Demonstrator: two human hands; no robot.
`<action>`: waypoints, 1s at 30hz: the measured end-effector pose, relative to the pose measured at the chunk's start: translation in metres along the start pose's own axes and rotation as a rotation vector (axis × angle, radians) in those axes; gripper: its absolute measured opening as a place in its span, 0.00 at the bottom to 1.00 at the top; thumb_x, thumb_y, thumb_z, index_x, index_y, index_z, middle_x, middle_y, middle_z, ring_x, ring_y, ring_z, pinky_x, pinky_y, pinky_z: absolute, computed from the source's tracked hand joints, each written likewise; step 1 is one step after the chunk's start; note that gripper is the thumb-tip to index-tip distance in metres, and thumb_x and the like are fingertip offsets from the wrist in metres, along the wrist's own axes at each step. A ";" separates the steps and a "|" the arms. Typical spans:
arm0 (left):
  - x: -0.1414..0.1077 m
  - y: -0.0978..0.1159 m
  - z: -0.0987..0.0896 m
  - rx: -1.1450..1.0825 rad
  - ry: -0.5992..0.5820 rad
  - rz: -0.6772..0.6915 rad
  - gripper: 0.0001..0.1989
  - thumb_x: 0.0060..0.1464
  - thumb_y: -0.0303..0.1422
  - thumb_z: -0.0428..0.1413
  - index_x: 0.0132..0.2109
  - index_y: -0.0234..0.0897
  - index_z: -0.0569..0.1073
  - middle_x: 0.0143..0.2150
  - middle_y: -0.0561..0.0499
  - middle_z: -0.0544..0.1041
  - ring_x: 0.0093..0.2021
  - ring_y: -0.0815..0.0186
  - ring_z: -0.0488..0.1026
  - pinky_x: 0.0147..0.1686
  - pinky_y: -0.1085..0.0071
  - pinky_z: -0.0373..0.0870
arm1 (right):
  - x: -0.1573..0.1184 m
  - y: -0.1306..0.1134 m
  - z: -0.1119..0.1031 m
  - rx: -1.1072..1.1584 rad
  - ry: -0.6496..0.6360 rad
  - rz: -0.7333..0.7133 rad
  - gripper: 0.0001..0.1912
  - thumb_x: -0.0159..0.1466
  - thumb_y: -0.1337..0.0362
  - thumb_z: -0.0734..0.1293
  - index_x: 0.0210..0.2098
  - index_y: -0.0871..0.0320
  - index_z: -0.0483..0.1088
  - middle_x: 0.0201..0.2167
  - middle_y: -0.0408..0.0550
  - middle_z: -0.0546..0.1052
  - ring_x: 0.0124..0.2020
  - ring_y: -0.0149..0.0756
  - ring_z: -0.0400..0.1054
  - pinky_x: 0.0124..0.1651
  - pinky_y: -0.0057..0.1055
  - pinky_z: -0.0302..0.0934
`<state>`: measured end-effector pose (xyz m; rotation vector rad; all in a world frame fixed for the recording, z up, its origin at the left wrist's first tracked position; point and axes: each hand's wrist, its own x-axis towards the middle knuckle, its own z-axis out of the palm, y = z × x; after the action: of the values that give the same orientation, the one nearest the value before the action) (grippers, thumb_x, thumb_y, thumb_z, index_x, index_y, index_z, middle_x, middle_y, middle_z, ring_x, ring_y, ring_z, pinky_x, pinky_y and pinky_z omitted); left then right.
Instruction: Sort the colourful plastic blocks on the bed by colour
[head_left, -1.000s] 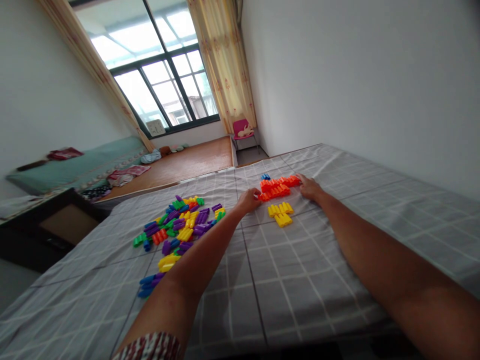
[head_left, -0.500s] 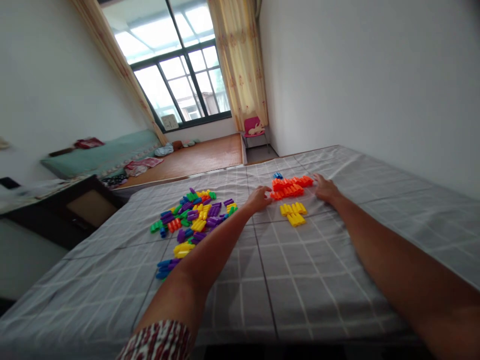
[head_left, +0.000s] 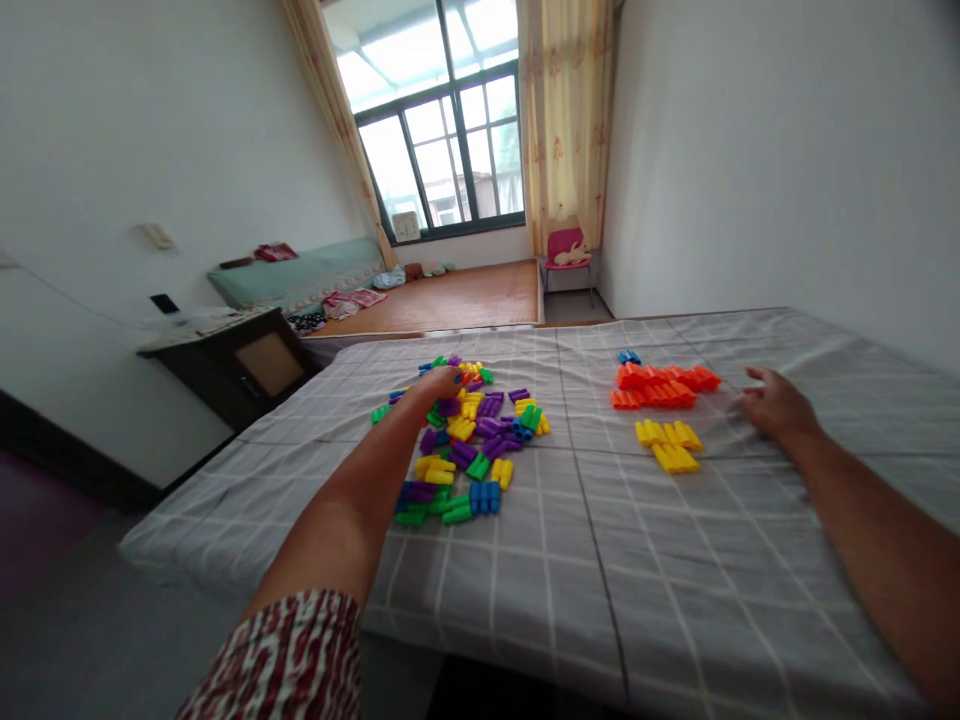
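Note:
My left hand (head_left: 444, 382) is over the far part of a mixed pile of purple, green, yellow and blue plastic pieces (head_left: 491, 428); its fingertips are too small and hidden to tell whether they grip a piece. To the right lies a group of orange pieces (head_left: 660, 385) in two rows, with a small blue piece (head_left: 628, 356) behind it. Yellow pieces (head_left: 670, 445) sit nearer to me. My right hand (head_left: 776, 400) is just right of the orange group, not touching it, fingers apart and holding nothing.
The pieces lie on a bed with a grey checked sheet (head_left: 540, 570). A dark cabinet (head_left: 255, 365) stands at the left. Farther back are a wooden platform (head_left: 465, 295), a pink chair (head_left: 568, 250) and a window with curtains.
My left hand has moved left from the orange pieces to the mixed pile. My right hand has drawn slightly away from the orange group. The view has turned left.

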<state>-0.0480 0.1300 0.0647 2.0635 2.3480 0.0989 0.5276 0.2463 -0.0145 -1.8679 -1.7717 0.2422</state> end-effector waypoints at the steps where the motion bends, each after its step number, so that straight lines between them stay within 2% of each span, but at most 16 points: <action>1: 0.001 -0.007 0.002 0.004 -0.008 -0.012 0.19 0.46 0.32 0.58 0.48 0.38 0.78 0.45 0.46 0.80 0.43 0.61 0.75 0.42 0.73 0.69 | 0.001 0.001 0.000 -0.007 -0.004 -0.003 0.32 0.59 0.67 0.59 0.63 0.64 0.59 0.47 0.58 0.77 0.48 0.47 0.71 0.47 0.37 0.62; 4: 0.007 -0.020 0.003 0.006 -0.076 -0.043 0.25 0.44 0.34 0.59 0.52 0.39 0.75 0.45 0.48 0.80 0.39 0.63 0.75 0.39 0.75 0.69 | 0.002 0.003 0.000 -0.044 0.003 -0.024 0.30 0.59 0.67 0.59 0.62 0.64 0.61 0.46 0.59 0.77 0.47 0.47 0.71 0.45 0.36 0.63; 9: 0.018 -0.025 0.003 -0.071 -0.160 -0.090 0.28 0.39 0.34 0.62 0.51 0.38 0.76 0.41 0.50 0.80 0.36 0.63 0.75 0.35 0.75 0.68 | 0.003 0.003 -0.002 -0.072 -0.034 -0.034 0.27 0.60 0.66 0.57 0.58 0.62 0.65 0.43 0.56 0.78 0.40 0.44 0.72 0.40 0.35 0.63; 12: 0.022 -0.027 0.006 -0.215 -0.117 -0.073 0.29 0.39 0.35 0.62 0.52 0.36 0.76 0.42 0.49 0.80 0.34 0.65 0.74 0.32 0.75 0.68 | 0.005 0.005 -0.001 -0.081 -0.017 -0.051 0.26 0.60 0.64 0.58 0.56 0.60 0.67 0.42 0.55 0.77 0.38 0.44 0.72 0.39 0.36 0.63; 15: 0.022 -0.030 0.007 -0.386 -0.050 -0.054 0.28 0.43 0.37 0.61 0.54 0.35 0.74 0.40 0.49 0.80 0.32 0.66 0.73 0.30 0.75 0.68 | 0.007 0.007 0.000 -0.086 -0.012 -0.084 0.24 0.58 0.64 0.58 0.53 0.59 0.70 0.41 0.55 0.77 0.37 0.43 0.71 0.38 0.35 0.62; 17: 0.019 -0.030 0.005 -0.406 -0.052 -0.039 0.25 0.46 0.39 0.59 0.52 0.33 0.75 0.37 0.50 0.79 0.33 0.66 0.73 0.32 0.74 0.69 | 0.007 0.008 0.000 -0.085 -0.017 -0.096 0.24 0.58 0.64 0.58 0.52 0.59 0.71 0.39 0.55 0.77 0.34 0.42 0.71 0.36 0.35 0.62; 19: 0.014 -0.026 0.001 -0.322 -0.052 -0.053 0.24 0.46 0.37 0.59 0.50 0.33 0.77 0.37 0.49 0.79 0.36 0.63 0.74 0.36 0.72 0.70 | 0.006 0.006 -0.001 -0.084 -0.022 -0.092 0.24 0.58 0.64 0.58 0.52 0.60 0.71 0.38 0.55 0.77 0.32 0.41 0.70 0.35 0.34 0.62; 21: 0.007 -0.016 -0.004 -0.200 0.009 -0.060 0.25 0.42 0.33 0.61 0.50 0.34 0.77 0.41 0.48 0.79 0.42 0.60 0.74 0.42 0.71 0.69 | 0.004 0.004 -0.003 -0.088 -0.020 -0.096 0.24 0.58 0.64 0.58 0.52 0.60 0.71 0.37 0.54 0.77 0.32 0.41 0.69 0.36 0.34 0.61; 23: -0.004 0.001 -0.010 -0.157 0.076 0.007 0.26 0.41 0.31 0.62 0.52 0.36 0.76 0.46 0.47 0.79 0.47 0.60 0.73 0.47 0.71 0.68 | 0.002 0.002 -0.005 -0.096 -0.006 -0.105 0.24 0.58 0.64 0.58 0.52 0.60 0.72 0.38 0.55 0.77 0.33 0.42 0.69 0.37 0.34 0.61; 24: -0.011 0.011 -0.012 -0.185 0.070 0.082 0.25 0.43 0.32 0.61 0.52 0.38 0.76 0.47 0.48 0.78 0.48 0.60 0.73 0.48 0.71 0.67 | 0.001 0.000 -0.006 -0.097 -0.003 -0.107 0.24 0.58 0.64 0.58 0.52 0.60 0.72 0.38 0.55 0.77 0.34 0.42 0.69 0.38 0.34 0.61; 26: -0.028 0.032 -0.017 -0.303 -0.061 0.269 0.22 0.46 0.34 0.60 0.50 0.39 0.77 0.46 0.49 0.79 0.47 0.62 0.73 0.47 0.72 0.68 | -0.001 -0.002 -0.007 -0.095 -0.007 -0.098 0.23 0.59 0.64 0.58 0.52 0.60 0.71 0.37 0.56 0.77 0.33 0.41 0.69 0.38 0.34 0.60; 28: -0.045 0.049 -0.021 -0.412 -0.263 0.424 0.20 0.46 0.37 0.61 0.48 0.40 0.78 0.42 0.50 0.80 0.44 0.63 0.74 0.44 0.73 0.69 | -0.002 -0.003 -0.009 -0.085 -0.016 -0.091 0.24 0.59 0.65 0.58 0.53 0.60 0.71 0.35 0.55 0.77 0.31 0.41 0.68 0.37 0.34 0.60; 30: -0.058 0.058 -0.022 -0.459 -0.410 0.492 0.19 0.45 0.38 0.62 0.47 0.39 0.79 0.40 0.50 0.80 0.41 0.64 0.75 0.42 0.74 0.69 | -0.003 -0.004 -0.009 -0.082 -0.017 -0.094 0.23 0.59 0.65 0.59 0.52 0.60 0.71 0.34 0.54 0.77 0.31 0.40 0.67 0.37 0.34 0.60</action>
<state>0.0156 0.0785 0.0884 2.1120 1.4002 0.1781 0.5280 0.2405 -0.0053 -1.8378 -1.9021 0.1526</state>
